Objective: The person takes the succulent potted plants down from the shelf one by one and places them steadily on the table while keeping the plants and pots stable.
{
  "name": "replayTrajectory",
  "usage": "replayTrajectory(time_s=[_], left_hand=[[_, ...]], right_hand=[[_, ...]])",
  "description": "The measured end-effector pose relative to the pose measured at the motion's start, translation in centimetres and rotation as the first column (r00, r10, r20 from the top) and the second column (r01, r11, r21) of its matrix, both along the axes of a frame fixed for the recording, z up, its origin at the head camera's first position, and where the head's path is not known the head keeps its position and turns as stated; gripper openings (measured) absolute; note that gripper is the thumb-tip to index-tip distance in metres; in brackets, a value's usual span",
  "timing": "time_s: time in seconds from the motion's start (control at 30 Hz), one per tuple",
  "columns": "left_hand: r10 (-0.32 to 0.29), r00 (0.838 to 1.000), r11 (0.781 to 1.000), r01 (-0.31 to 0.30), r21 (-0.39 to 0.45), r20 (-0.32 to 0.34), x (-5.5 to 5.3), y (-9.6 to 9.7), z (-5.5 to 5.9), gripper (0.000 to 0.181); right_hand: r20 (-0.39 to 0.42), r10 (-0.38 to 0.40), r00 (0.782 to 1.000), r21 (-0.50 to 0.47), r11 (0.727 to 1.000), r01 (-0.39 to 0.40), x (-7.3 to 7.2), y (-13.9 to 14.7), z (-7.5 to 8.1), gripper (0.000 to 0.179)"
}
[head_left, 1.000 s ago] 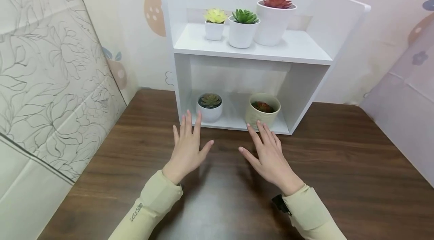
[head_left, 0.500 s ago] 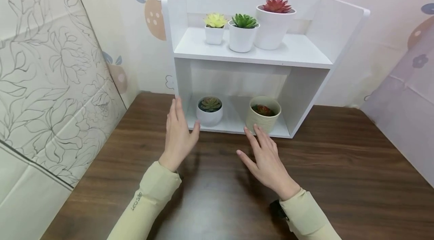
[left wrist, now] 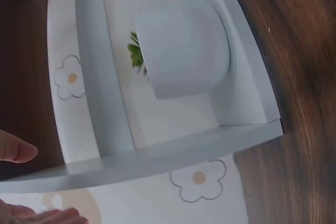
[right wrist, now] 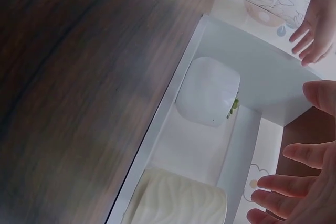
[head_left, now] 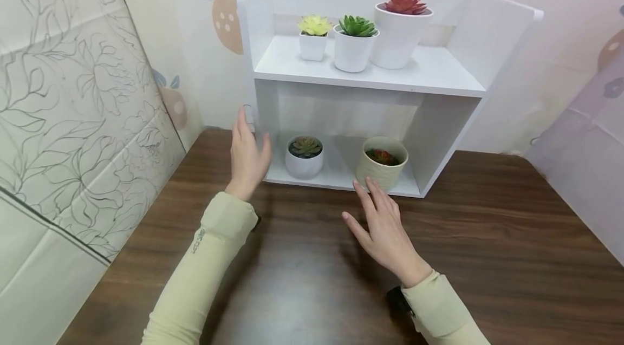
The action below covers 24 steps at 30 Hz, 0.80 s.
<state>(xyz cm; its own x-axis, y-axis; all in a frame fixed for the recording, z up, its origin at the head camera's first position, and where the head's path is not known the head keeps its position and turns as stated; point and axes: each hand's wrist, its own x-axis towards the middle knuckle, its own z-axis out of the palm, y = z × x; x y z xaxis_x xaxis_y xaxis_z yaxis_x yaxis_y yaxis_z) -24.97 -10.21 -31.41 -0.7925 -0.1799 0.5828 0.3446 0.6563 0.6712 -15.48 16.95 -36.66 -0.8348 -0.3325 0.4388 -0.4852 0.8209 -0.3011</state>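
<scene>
My left hand (head_left: 247, 158) is raised beside the left side panel of a white two-tier shelf (head_left: 370, 82), fingers straight and thumb apart. In the left wrist view its thumb (left wrist: 18, 149) shows on one side of that panel's edge and its fingertips on the other. Nearest to it on the lower tier is a small succulent in a round white pot (head_left: 304, 158). My right hand (head_left: 385, 234), fingers spread and holding nothing, hovers in front of a cream ribbed pot (head_left: 382, 163) with a reddish succulent. In the right wrist view, its fingers (right wrist: 294, 184) reach in from the right edge.
On the upper tier stand a yellow succulent in a square white pot (head_left: 313, 41), a green succulent in a white pot (head_left: 355, 47) and a red one in a taller white pot (head_left: 401, 33). Below is a dark wooden table (head_left: 312, 274). Patterned walls stand behind and at both sides.
My left hand has moved from in front of the round white pot leftward and up to the shelf's left side. The right hand has shifted only slightly. The pots have stayed in place.
</scene>
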Motion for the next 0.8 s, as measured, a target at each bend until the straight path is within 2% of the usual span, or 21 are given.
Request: replayTrajectory(time_s=[0.23, 0.53, 0.67, 0.8], left_hand=[[-0.013, 1.000, 0.999, 0.012, 0.039, 0.022, -2.0, -0.3, 0.7, 0.061], [-0.030, 0.998, 0.995, 0.024, 0.096, 0.054, -4.6, -0.9, 2.7, 0.052], [-0.021, 0.997, 0.994, 0.014, 0.107, 0.070, -5.0, -1.1, 2.8, 0.047], [-0.014, 0.997, 0.995, 0.006, 0.104, 0.071, -5.1, -1.1, 2.3, 0.043]], right_hand=[[0.008, 0.002, 1.000, -0.007, 1.000, -0.002, 0.1, 0.1, 0.2, 0.067], [-0.020, 0.035, 0.999, -0.011, 0.999, -0.035, -0.1, -0.5, 1.1, 0.068], [-0.017, 0.030, 0.999, -0.003, 1.000, -0.030, 0.0, -0.4, 1.1, 0.068], [-0.007, 0.021, 1.000, 0.002, 1.000, -0.021, 0.3, -0.2, 0.8, 0.068]])
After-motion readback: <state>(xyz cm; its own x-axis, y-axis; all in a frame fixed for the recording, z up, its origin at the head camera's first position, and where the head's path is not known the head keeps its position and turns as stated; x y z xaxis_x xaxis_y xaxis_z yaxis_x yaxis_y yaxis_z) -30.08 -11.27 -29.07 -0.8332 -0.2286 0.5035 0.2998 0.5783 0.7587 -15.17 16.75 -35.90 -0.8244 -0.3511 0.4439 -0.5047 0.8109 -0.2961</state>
